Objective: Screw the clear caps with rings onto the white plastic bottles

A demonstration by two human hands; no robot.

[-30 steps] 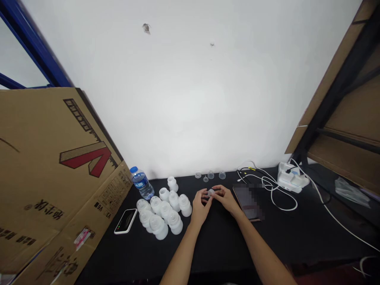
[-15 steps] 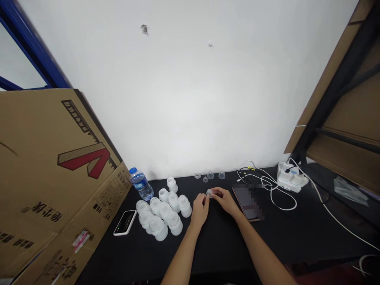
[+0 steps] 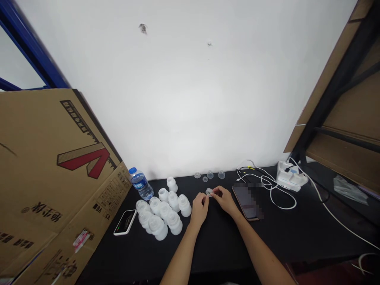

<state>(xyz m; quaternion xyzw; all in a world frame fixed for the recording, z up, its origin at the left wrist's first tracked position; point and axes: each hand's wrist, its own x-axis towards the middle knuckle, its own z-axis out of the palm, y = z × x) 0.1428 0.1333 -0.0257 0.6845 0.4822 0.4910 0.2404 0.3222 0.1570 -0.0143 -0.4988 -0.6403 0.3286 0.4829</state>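
My hands meet over the black table, holding a small translucent plastic piece [image 3: 209, 192] at the fingertips. My right hand [image 3: 224, 200] pinches it from the right, while the fingers of my left hand [image 3: 199, 209] touch it from below. To the left of my left hand stands a cluster of several white frosted bottle-shaped plastic parts [image 3: 184, 206]. Several small clear cups [image 3: 209, 174] stand in a row beyond my hands, near the wall.
A black table [image 3: 225, 245] runs along a white wall. A water bottle [image 3: 141, 185] and a phone [image 3: 125, 222] lie left, beside a large cardboard sheet [image 3: 59, 170]. A tablet [image 3: 246, 202], white cables [image 3: 282, 198] and a white charger [image 3: 291, 177] lie right.
The translucent piece has moved from between my cupped hands up to my fingertips. My fingers have opened out around it, and the view has drifted slightly.
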